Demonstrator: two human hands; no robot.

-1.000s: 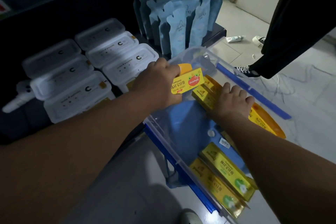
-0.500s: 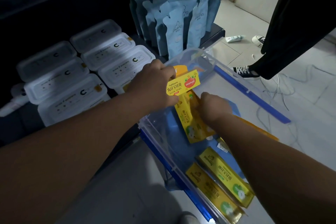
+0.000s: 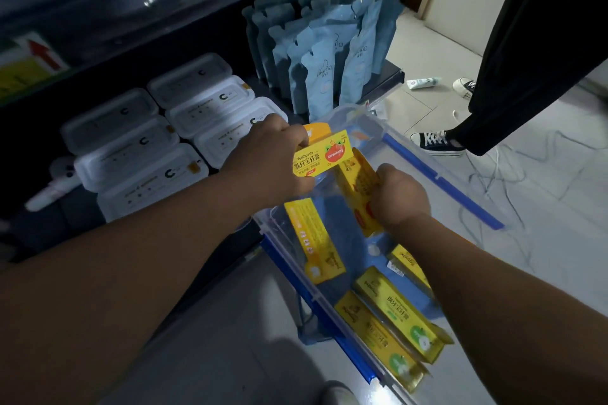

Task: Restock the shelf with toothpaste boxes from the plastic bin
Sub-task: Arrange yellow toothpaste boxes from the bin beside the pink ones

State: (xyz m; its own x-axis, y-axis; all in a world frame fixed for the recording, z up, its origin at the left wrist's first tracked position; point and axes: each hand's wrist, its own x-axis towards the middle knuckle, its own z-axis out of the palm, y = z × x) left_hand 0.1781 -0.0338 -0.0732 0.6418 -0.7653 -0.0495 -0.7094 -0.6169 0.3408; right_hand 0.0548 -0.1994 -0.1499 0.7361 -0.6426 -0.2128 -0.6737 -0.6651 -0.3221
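— Fingers [image 3: 294, 138] of the left hand [image 3: 273, 158] are curled tight round a strawberry toothpaste box [image 3: 324, 154], centre frame, held over the far end of the plastic bin [image 3: 442, 182].
— And the right hand [image 3: 399, 197]?
— Clenched round a second yellow box [image 3: 357, 186], tilted on end, its top just under the strawberry one. Whether the two touch, I can't tell.
— What's lying in the bin?
— A loose box [image 3: 312, 240] by the left wall, and three flat boxes [image 3: 394, 309] in the lower right.
— The shelf [image 3: 390, 76]?
— Dark, upper left. White lidded cases [image 3: 164, 148] in rows, blue pouches [image 3: 324, 69] standing upright beside them.
— Anyone else about?
— A black trouser leg [image 3: 526, 59] and a sneaker [image 3: 437, 143] at the upper right, with a white tube [image 3: 422, 83] on the floor tiles nearby.
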